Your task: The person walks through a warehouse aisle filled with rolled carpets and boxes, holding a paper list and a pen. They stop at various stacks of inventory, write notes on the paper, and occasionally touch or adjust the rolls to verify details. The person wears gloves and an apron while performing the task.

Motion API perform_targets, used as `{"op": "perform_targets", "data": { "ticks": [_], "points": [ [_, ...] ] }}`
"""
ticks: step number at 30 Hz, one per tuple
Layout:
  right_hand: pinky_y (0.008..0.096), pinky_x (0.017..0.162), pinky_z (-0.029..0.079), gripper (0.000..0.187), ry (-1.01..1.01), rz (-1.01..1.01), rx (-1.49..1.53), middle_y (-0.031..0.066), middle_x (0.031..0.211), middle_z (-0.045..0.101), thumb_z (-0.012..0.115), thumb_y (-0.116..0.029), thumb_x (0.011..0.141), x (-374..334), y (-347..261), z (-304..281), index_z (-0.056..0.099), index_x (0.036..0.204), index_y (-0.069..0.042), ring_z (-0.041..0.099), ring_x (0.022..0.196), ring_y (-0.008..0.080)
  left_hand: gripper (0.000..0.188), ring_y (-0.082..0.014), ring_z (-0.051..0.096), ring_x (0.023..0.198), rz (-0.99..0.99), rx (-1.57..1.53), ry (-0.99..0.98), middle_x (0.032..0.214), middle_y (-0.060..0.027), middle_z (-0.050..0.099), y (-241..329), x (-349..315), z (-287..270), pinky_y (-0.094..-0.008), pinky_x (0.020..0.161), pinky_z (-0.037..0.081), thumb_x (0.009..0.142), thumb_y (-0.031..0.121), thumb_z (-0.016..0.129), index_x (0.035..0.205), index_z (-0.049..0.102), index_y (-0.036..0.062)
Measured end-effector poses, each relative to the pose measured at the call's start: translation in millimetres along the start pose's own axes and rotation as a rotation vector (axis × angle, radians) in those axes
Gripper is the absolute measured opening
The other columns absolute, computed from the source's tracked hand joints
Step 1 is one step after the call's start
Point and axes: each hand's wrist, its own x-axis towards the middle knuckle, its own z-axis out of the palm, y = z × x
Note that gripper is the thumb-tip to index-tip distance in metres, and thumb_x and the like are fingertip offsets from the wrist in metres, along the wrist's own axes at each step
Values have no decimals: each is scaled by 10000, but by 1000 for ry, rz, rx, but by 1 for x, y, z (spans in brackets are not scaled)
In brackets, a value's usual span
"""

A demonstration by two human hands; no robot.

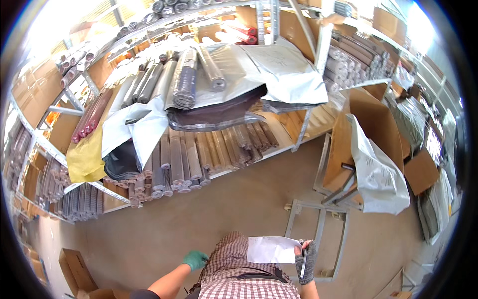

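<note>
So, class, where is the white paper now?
Low in the head view, just right of centre, the white paper is in the right hand, over checked clothing.

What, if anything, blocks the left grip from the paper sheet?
Nothing visible: only the checked garment shows between the left grip and the paper sheet, and it passes behind the sheet, held by the right grip.

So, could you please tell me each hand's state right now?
Left hand: nothing seen held; open or closed, cannot tell.
Right hand: holding paper and pen.
</note>
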Motion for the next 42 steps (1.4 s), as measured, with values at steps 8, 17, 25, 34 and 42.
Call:
{"op": "perform_targets", "data": {
  "ticks": [8,17,25,34,42],
  "points": [
    [225,656,347,270,-229,109,106,-11,789,359,635,-1,791,81,-1,92,398,861,-110,358,716,99,233,-284,624,870,-88,-166,52,951,-76,669,18,-6,-89,-393,775,487,839,366,561,971,685,220],
    [207,666,331,278,-310,12,200,-31,803,360,629,-1,796,210,-83,223,399,870,-137,349,733,75,368,-293,620,941,130,-543,417,1052,-116,651,-17,82,-205,-401,821,471,915,402,453,1130,609,147],
    [218,740,309,260,-270,76,339,-24,844,347,623,-47,801,286,-169,259,389,867,-138,331,789,89,509,-158,586,960,505,-2006,74,1042,-73,636,31,101,-398,-303,851,457,899,414,551,1180,566,-10],
    [240,792,365,310,-175,-2,386,1,876,459,667,-30,788,332,-166,253,384,850,-141,441,833,109,353,-91,551,918,665,-1592,281,1015,-17,629,46,170,-396,-263,834,444,862,232,642,1127,596,4],
    [231,734,385,313,-299,-171,343,13,854,520,695,-91,810,376,-169,250,387,841,-132,455,775,106,235,-75,567,782,362,-1319,780,841,3,664,77,146,-438,-263,723,466,853,216,655,999,664,32]
  ]
}}
